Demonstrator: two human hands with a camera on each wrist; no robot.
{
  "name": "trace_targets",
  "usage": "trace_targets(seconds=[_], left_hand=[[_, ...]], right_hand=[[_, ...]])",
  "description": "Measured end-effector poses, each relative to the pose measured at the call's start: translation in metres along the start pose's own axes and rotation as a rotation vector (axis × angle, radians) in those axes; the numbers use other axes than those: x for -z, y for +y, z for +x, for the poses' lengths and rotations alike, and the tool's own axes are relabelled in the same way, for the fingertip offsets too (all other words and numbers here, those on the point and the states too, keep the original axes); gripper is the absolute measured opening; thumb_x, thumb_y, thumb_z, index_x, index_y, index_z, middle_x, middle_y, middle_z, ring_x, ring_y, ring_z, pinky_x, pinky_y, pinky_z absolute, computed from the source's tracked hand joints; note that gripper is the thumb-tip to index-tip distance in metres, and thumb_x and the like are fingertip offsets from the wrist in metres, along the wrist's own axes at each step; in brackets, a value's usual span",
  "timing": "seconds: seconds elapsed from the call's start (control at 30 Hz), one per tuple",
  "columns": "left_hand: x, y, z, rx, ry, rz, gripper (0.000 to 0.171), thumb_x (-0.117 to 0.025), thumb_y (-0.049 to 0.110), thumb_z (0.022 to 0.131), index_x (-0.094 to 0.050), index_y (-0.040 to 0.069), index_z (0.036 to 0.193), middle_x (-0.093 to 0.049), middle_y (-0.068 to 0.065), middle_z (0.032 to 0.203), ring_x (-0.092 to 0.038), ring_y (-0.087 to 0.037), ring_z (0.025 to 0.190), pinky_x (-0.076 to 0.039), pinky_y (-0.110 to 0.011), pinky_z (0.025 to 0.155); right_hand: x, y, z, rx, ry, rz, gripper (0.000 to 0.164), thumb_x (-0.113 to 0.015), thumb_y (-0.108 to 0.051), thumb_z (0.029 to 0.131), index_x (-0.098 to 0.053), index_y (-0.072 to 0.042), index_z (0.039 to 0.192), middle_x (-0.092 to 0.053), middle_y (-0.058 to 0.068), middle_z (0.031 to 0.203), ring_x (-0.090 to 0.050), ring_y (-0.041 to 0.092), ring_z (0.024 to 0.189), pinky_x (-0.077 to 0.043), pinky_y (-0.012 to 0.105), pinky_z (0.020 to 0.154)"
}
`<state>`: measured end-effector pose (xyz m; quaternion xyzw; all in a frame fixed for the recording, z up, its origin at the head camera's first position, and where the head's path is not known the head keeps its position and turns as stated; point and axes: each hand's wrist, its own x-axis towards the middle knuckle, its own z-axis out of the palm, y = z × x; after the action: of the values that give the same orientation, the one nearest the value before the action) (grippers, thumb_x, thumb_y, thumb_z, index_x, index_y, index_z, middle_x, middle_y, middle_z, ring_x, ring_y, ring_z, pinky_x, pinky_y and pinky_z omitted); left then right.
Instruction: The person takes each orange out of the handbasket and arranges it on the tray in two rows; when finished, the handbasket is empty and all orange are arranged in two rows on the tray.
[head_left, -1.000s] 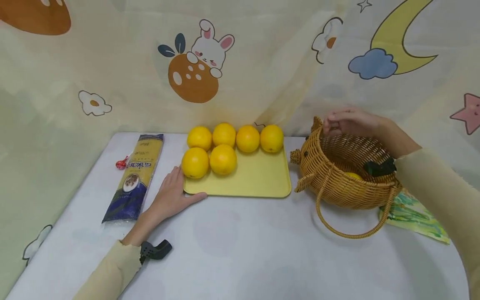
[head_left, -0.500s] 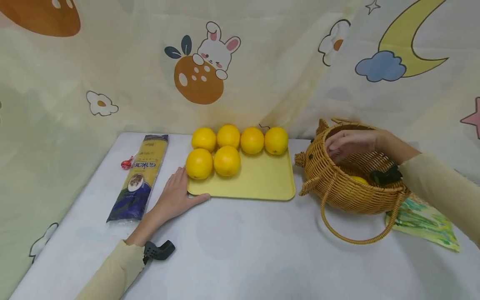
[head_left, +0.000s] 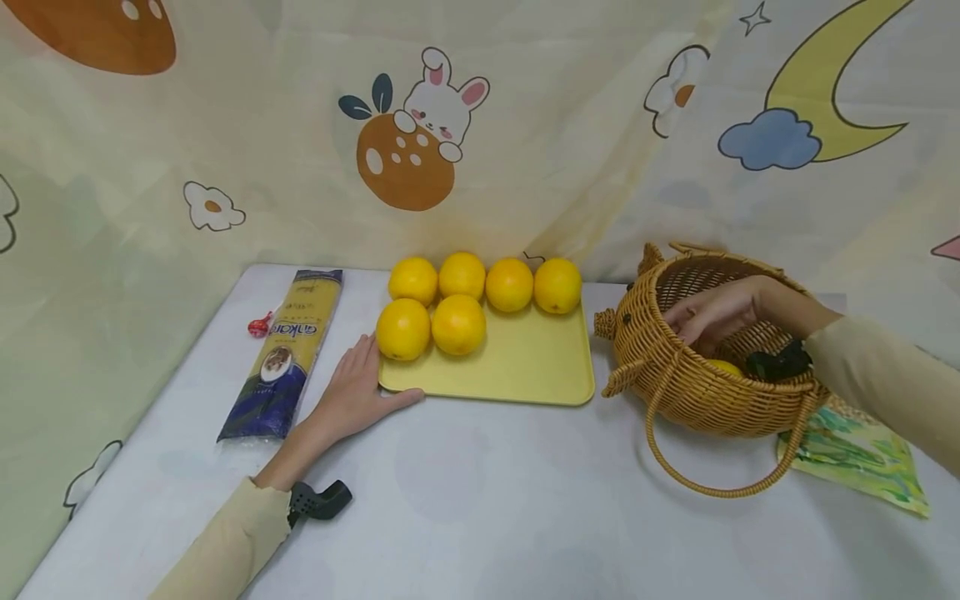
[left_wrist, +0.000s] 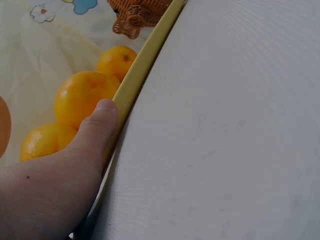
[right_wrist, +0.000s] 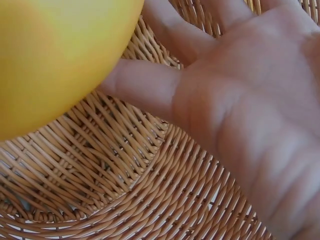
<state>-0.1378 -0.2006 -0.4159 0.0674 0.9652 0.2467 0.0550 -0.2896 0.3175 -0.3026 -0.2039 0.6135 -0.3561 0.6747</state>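
My left hand (head_left: 356,396) lies against the left front corner of a yellow tray (head_left: 532,358), fingers stretched along its left side. Its thumb rests along the tray's front rim, as the left wrist view also shows. Several oranges (head_left: 459,325) sit in two rows on the tray. At the right, my right hand (head_left: 716,312) is down inside a pig-shaped wicker basket (head_left: 705,408). An orange (right_wrist: 55,60) in the basket is close to that hand in the right wrist view; its fingers are spread, and the thumb tip is hidden behind the orange.
A pasta packet (head_left: 281,358) lies left of the tray, with a red-wrapped candy (head_left: 259,325) beside it. A green patterned packet (head_left: 858,458) lies partly under the basket. The basket's handle (head_left: 723,493) hangs down toward the front. A printed curtain (head_left: 562,125) stands behind the table.
My right hand has gone from above the basket's rim down into it. My left hand stays at the tray's corner. The whole view has shifted slightly.
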Motion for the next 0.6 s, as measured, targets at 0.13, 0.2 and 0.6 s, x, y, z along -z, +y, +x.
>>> trace_targets(seconds=[0.13,0.2,0.6], left_hand=[[-0.0003,0.0016,-0.0001,-0.001,0.005,-0.004,0.12,-0.057,0.075,0.079,0.003,0.005,0.156,-0.002,-0.02,0.164,-0.002,-0.038,0.152,-0.003,-0.054,0.124],[-0.0005,0.0018,-0.0004,-0.002,0.004,-0.004,0.12,-0.057,0.075,0.079,0.002,0.006,0.156,-0.002,-0.021,0.163,-0.002,-0.039,0.152,-0.004,-0.055,0.123],[-0.0004,0.0017,0.0001,0.009,-0.009,0.015,0.12,-0.057,0.076,0.078,0.005,0.007,0.156,-0.001,-0.019,0.164,-0.001,-0.037,0.152,-0.003,-0.054,0.124]], right_hand=[[0.0002,0.0016,0.0001,-0.015,-0.026,0.025,0.04,-0.043,-0.011,0.102,-0.047,-0.016,0.141,-0.058,0.007,0.136,-0.058,0.024,0.123,-0.051,0.043,0.1],[0.0007,0.0021,0.001,-0.029,-0.037,0.027,0.04,-0.043,-0.01,0.102,-0.047,-0.015,0.141,-0.059,0.007,0.136,-0.059,0.024,0.123,-0.052,0.043,0.1],[0.0004,0.0058,0.0041,-0.193,-0.011,0.04,0.051,-0.043,-0.014,0.102,-0.027,-0.003,0.15,-0.051,0.01,0.142,-0.055,0.026,0.126,-0.053,0.044,0.096]])
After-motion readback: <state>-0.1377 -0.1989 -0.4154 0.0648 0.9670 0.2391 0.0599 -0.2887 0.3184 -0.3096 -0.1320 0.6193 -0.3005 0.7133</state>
